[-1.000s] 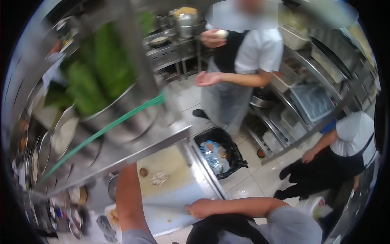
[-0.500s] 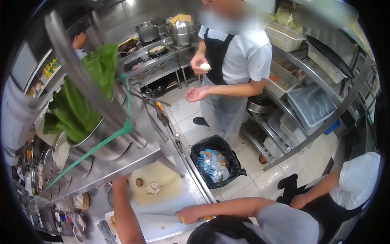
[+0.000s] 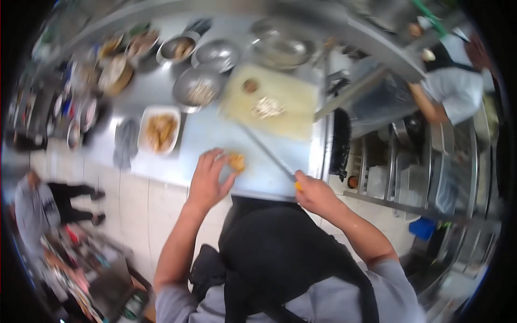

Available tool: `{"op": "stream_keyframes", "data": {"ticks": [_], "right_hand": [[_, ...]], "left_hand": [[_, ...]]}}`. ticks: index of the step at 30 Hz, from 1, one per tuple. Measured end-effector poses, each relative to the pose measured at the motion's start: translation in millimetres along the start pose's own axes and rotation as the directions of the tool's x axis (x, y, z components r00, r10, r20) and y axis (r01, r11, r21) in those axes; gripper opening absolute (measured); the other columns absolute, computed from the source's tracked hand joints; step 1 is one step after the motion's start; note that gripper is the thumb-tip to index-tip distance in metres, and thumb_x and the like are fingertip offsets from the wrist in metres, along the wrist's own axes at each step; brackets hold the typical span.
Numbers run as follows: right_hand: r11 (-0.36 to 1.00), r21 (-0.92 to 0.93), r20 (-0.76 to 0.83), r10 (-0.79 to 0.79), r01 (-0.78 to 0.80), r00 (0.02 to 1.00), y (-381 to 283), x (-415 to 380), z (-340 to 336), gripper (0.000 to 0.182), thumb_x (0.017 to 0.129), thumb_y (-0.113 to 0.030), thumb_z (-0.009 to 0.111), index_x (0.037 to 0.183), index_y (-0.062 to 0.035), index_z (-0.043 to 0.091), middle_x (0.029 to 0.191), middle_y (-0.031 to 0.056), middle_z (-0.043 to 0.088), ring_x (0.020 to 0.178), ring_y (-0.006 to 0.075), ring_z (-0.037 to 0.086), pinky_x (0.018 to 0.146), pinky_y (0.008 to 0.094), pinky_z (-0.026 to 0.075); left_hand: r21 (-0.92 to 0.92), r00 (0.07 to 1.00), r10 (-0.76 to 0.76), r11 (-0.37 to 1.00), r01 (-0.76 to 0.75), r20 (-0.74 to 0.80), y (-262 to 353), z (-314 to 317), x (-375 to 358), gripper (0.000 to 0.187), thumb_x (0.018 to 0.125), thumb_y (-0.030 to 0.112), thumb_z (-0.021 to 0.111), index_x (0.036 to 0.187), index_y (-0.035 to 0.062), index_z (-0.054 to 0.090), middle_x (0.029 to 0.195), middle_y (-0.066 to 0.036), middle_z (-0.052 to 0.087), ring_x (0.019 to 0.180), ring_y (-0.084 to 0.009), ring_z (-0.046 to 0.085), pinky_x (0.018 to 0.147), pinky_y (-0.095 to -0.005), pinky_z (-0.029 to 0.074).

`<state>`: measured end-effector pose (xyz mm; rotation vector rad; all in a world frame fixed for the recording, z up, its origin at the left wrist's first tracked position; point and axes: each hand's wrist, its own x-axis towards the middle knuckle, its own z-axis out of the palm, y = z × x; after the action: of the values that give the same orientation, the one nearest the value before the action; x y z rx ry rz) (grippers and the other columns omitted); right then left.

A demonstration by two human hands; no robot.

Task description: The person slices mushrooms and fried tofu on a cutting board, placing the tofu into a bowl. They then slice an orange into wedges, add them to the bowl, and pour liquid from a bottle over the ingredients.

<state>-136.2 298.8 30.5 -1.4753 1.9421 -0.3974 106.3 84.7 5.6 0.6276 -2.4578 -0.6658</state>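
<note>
My left hand (image 3: 209, 176) rests on the near edge of the steel counter (image 3: 204, 141), fingertips pinching a small orange-brown piece of food (image 3: 237, 161). My right hand (image 3: 312, 194) is closed on the yellow handle of a long knife (image 3: 269, 153), whose blade slants up-left across the counter toward a pale cutting board (image 3: 285, 107). On that board lie a heap of shredded pale food (image 3: 267, 107) and a small round brown piece (image 3: 250, 85).
A white rectangular dish of fried pieces (image 3: 160, 131) sits left of my hand, a grey cloth (image 3: 126, 142) beside it. Several metal bowls (image 3: 200, 89) line the counter's far side. A person in white (image 3: 449, 89) stands upper right; another person (image 3: 37, 207) is at left.
The view has swung down onto the counter. My left hand has come down from the shelf area to the piece of food at the counter's edge. The right hand still grips the knife.
</note>
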Motion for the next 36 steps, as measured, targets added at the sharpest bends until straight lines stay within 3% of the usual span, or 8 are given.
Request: {"op": "stream_keyframes", "data": {"ticks": [4, 14, 16, 23, 30, 32, 35, 36], "right_hand": [[0.977, -0.204, 0.071, 0.071, -0.055, 0.995, -9, 1, 13, 0.03, 0.09, -0.01, 0.057, 0.114, -0.0008, 0.043, 0.086, 0.0236, 0.065, 0.081, 0.0446, 0.066, 0.071, 0.0543, 0.053], [0.966, -0.238, 0.05, 0.112, -0.097, 0.992, -54, 8, 6, 0.024, 0.09, -0.004, 0.052, 0.113, 0.0013, 0.046, 0.086, 0.0242, 0.066, 0.075, 0.0458, 0.067, 0.069, 0.0541, 0.055], [0.957, -0.275, 0.087, 0.124, -0.096, 0.988, -72, 0, -10, 0.023, 0.089, -0.003, 0.051, 0.112, 0.0016, 0.047, 0.088, 0.0247, 0.066, 0.077, 0.0459, 0.067, 0.071, 0.0548, 0.054], [0.953, -0.297, 0.209, 0.132, -0.066, 0.969, -74, -13, -37, 0.025, 0.088, -0.004, 0.053, 0.112, 0.0001, 0.047, 0.089, 0.0242, 0.066, 0.079, 0.0469, 0.066, 0.071, 0.0558, 0.053], [0.994, -0.02, 0.144, 0.106, -0.105, 0.984, 0, -1, 5, 0.033, 0.091, -0.013, 0.053, 0.121, -0.0005, 0.044, 0.09, 0.0269, 0.067, 0.086, 0.0487, 0.066, 0.076, 0.0555, 0.053], [0.988, 0.007, 0.186, 0.152, -0.156, 0.971, 5, 0, 11, 0.035, 0.091, -0.015, 0.055, 0.121, -0.0014, 0.045, 0.092, 0.0276, 0.067, 0.09, 0.0478, 0.066, 0.079, 0.0548, 0.053], [0.965, 0.11, 0.213, 0.213, -0.24, 0.954, -6, 1, 6, 0.04, 0.09, -0.015, 0.058, 0.124, -0.0002, 0.045, 0.094, 0.0278, 0.067, 0.093, 0.0473, 0.066, 0.082, 0.0533, 0.053], [0.965, 0.123, 0.206, 0.204, -0.232, 0.957, -4, 3, 8, 0.04, 0.09, -0.015, 0.058, 0.124, -0.0002, 0.045, 0.094, 0.0278, 0.067, 0.093, 0.0473, 0.066, 0.082, 0.0533, 0.053]], "left_hand": [[-0.017, 0.995, -0.097, 0.995, 0.096, -0.034, -23, -7, -21, 0.042, 0.074, 0.006, 0.079, 0.111, 0.0048, 0.06, 0.116, -0.018, 0.059, 0.11, -0.0398, 0.056, 0.095, -0.0458, 0.05], [-0.008, 0.977, 0.209, 0.978, -0.208, 0.033, -13, 37, 7, 0.03, 0.074, 0.002, 0.071, 0.102, 0.0046, 0.062, 0.115, -0.016, 0.059, 0.108, -0.0385, 0.056, 0.095, -0.0458, 0.051], [0.006, 0.975, 0.172, 0.985, -0.174, 0.139, -14, 35, 9, 0.031, 0.078, 0.008, 0.07, 0.108, 0.0034, 0.064, 0.119, -0.015, 0.059, 0.115, -0.035, 0.053, 0.103, -0.044, 0.048], [0.039, 0.986, 0.142, 0.988, -0.146, 0.088, -12, 37, 1, 0.029, 0.076, 0.009, 0.069, 0.104, 0.0049, 0.063, 0.112, -0.015, 0.059, 0.112, -0.0351, 0.054, 0.102, -0.0443, 0.047], [-0.163, 0.992, -0.121, 0.98, 0.115, -0.03, -17, 34, 50, 0.02, 0.083, 0.005, 0.07, 0.101, 0.0026, 0.061, 0.098, -0.012, 0.065, 0.093, -0.0287, 0.065, 0.082, -0.0415, 0.056], [-0.735, 0.834, -0.519, 0.49, 0.47, 0.187, -29, 36, 81, 0.015, 0.091, 0.009, 0.069, 0.099, 0.0005, 0.06, 0.098, -0.009, 0.067, 0.093, -0.0182, 0.066, 0.077, -0.0352, 0.056], [-0.951, 0.836, -0.514, 0.117, 0.288, 0.19, 4, 9, 163, 0.029, 0.097, 0.01, 0.068, 0.121, -0.0028, 0.059, 0.113, -0.011, 0.065, 0.1, -0.0156, 0.065, 0.084, -0.0303, 0.056], [-0.947, 0.872, -0.473, 0.206, 0.247, 0.124, 17, -9, 183, 0.032, 0.098, 0.011, 0.067, 0.126, -0.0022, 0.058, 0.116, -0.01, 0.064, 0.101, -0.0158, 0.065, 0.087, -0.0299, 0.055]]}}
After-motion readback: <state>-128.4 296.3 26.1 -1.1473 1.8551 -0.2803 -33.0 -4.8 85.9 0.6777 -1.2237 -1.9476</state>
